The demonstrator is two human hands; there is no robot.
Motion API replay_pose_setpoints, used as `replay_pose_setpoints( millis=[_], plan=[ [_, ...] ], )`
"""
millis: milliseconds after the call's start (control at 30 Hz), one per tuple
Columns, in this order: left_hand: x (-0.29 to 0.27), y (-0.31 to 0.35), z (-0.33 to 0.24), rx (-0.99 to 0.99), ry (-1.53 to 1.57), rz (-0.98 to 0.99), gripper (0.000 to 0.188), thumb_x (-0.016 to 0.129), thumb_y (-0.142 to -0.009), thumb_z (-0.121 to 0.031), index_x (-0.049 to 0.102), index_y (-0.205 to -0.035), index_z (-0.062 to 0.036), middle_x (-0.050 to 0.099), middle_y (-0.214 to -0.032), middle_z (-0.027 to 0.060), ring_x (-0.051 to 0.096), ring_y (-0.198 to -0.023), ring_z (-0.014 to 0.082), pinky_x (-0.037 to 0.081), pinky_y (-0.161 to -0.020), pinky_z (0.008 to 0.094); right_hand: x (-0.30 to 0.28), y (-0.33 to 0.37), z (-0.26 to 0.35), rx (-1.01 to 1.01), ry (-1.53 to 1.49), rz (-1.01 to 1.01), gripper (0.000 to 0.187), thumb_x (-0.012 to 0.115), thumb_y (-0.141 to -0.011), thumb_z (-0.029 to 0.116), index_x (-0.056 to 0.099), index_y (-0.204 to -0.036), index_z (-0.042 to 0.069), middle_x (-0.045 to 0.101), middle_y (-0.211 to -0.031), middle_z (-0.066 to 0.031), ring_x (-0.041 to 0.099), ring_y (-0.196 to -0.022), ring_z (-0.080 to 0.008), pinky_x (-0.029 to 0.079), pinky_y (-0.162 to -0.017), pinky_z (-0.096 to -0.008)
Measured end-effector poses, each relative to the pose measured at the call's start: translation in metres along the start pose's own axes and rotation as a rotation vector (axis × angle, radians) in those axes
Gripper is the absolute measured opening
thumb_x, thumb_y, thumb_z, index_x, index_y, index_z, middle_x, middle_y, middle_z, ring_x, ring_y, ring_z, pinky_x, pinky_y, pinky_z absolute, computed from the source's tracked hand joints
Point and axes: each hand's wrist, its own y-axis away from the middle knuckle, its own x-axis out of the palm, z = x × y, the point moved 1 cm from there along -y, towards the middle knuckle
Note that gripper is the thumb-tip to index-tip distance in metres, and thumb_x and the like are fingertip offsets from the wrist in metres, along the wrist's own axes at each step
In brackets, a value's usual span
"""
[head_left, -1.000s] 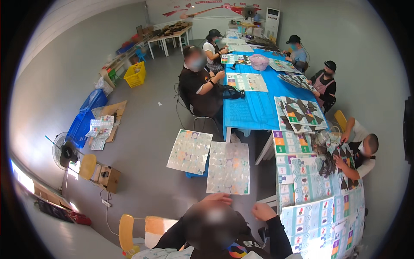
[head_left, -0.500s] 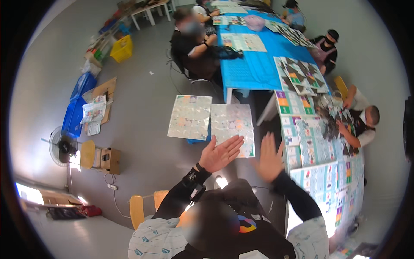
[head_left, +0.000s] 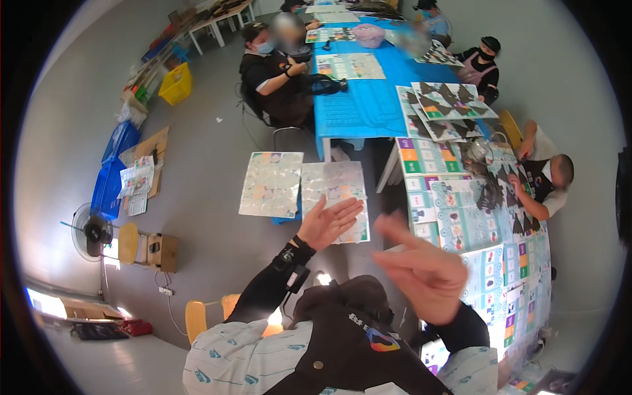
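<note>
My left hand [head_left: 329,222] is held palm up with its fingers stretched out and nothing in it. Below it, and apart from it, two printed picture sheets lie side by side: a left sheet [head_left: 271,184] and a right sheet [head_left: 332,181], which the hand partly covers. Closer to the camera, my right hand [head_left: 428,270] is raised with bent, partly blurred fingers. A gap shows between its upper and lower fingers, and no object is visible in it. Behind that hand is the long table of printed sheets [head_left: 487,270].
A blue-covered table [head_left: 368,105] runs ahead with a pink basket [head_left: 368,36] on it. Several people sit along the tables; one person [head_left: 553,181] at the right handles dark pieces. On the left are a fan [head_left: 92,232], blue crates [head_left: 108,184] and a yellow basket [head_left: 175,84].
My right hand has risen toward the camera and its fingers have bent. My left hand stays palm up. The whole view has shifted slightly, moving the tables leftward in the picture.
</note>
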Motion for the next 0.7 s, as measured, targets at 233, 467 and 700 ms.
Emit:
replay_pose_setpoints(
  millis=[233,467,700],
  plan=[
    [0.025,-0.078,0.032,0.010,0.001,-0.020,0.075,0.024,-0.095,-0.055,0.026,-0.140,0.0048,0.027,-0.147,0.0176,0.026,-0.136,0.0268,0.023,-0.111,0.0368,-0.030,0.031,0.081,-0.180,-0.862,-0.051,0.028,0.051,-0.092,0.022,0.059,-0.086,-0.004,0.060,-0.076,-0.0203,0.060,-0.063,-0.0244,0.048,-0.053,-0.0295],
    [-0.021,-0.149,0.039,-0.025,-0.261,-0.089,0.075,0.034,-0.093,-0.055,0.029,-0.137,0.0057,0.032,-0.143,0.0195,0.033,-0.132,0.0293,0.029,-0.107,0.0389,-0.143,0.057,-0.022,0.388,-0.890,0.003,0.065,0.034,-0.094,0.050,0.054,-0.057,0.001,0.051,-0.053,-0.0070,0.049,-0.046,-0.0128,0.038,-0.048,-0.0215],
    [-0.132,-0.264,-0.003,-0.058,-0.346,-0.555,0.077,0.053,-0.089,-0.046,0.025,-0.138,0.0065,0.045,-0.131,0.0202,0.045,-0.122,0.0304,0.038,-0.100,0.0425,-0.188,0.127,-0.130,0.909,-0.193,-0.098,0.062,0.033,-0.097,0.047,0.053,-0.059,0.003,0.041,-0.046,0.0006,0.035,-0.040,-0.0069,0.025,-0.042,-0.0224]
  ],
)
